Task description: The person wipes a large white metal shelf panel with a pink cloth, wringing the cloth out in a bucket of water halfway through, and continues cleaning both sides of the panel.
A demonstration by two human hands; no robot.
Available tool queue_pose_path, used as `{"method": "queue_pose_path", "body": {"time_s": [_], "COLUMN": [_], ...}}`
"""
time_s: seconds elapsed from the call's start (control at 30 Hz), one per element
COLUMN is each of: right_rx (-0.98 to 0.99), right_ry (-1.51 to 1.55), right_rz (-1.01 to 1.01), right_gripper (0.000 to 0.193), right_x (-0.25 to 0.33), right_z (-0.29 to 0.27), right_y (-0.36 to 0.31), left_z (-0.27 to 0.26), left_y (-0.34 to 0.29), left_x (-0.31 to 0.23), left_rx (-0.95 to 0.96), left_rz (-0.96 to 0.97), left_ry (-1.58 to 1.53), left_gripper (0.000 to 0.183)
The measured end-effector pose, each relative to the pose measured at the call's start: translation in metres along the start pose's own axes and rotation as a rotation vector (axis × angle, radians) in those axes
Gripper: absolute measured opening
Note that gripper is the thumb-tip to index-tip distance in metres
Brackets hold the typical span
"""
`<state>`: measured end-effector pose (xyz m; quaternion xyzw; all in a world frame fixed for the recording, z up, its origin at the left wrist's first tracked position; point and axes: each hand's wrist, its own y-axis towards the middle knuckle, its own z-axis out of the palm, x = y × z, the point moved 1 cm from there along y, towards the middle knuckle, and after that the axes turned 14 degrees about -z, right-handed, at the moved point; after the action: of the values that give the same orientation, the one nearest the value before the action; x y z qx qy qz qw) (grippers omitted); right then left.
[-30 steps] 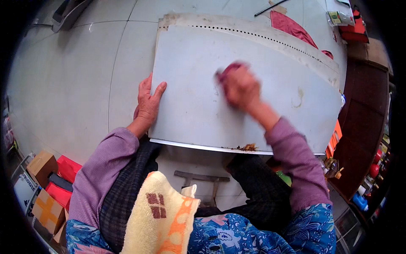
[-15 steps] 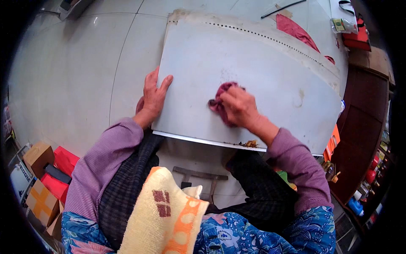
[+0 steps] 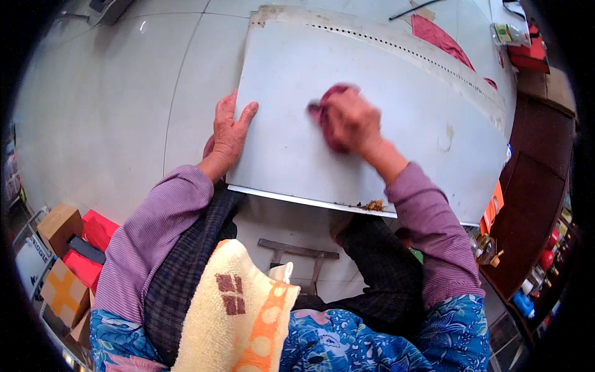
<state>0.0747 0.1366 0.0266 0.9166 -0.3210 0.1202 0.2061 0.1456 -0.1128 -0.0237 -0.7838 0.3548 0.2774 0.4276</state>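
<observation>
A large pale metal panel with a row of small holes along its far edge lies in front of me. My left hand rests on its left edge, thumb on top and the other fingers stretched along the side. Bunched in my right hand is a dark red cloth, pressed on the middle of the panel; both are blurred by motion. A brownish clump of dirt lies at the near edge. Toward the right side shows a faint stain.
Cardboard boxes and red bags stand at lower left. A dark wooden cabinet is on the right. Beyond the panel lies a red cloth piece. A yellow towel hangs at my front, above a small metal stand.
My right hand has moved the cloth farther away across the panel. Dark specks seen earlier near the cloth no longer show. My left hand keeps its place on the edge.
</observation>
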Motion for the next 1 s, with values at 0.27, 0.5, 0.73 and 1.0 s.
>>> {"method": "queue_pose_path", "body": {"time_s": [0.27, 0.5, 0.73, 1.0], "right_rx": [0.015, 0.068, -0.169, 0.164], "right_ry": [-0.021, -0.080, -0.238, 0.194], "right_rz": [-0.101, -0.157, 0.105, -0.363], "right_gripper": [0.011, 0.011, 0.022, 0.035], "right_x": [0.044, 0.016, -0.084, 0.041], "right_z": [0.005, -0.003, 0.017, -0.013], "right_y": [-0.011, 0.002, 0.063, -0.056], "left_z": [-0.005, -0.004, 0.005, -0.001], "left_y": [0.003, -0.001, 0.003, 0.001], "left_x": [0.015, 0.005, -0.002, 0.005], "left_rx": [-0.044, -0.004, -0.004, 0.020], "left_rz": [0.016, 0.001, 0.000, 0.000], "left_ry": [0.045, 0.001, 0.008, -0.032], "left_gripper": [0.061, 0.058, 0.056, 0.054]}}
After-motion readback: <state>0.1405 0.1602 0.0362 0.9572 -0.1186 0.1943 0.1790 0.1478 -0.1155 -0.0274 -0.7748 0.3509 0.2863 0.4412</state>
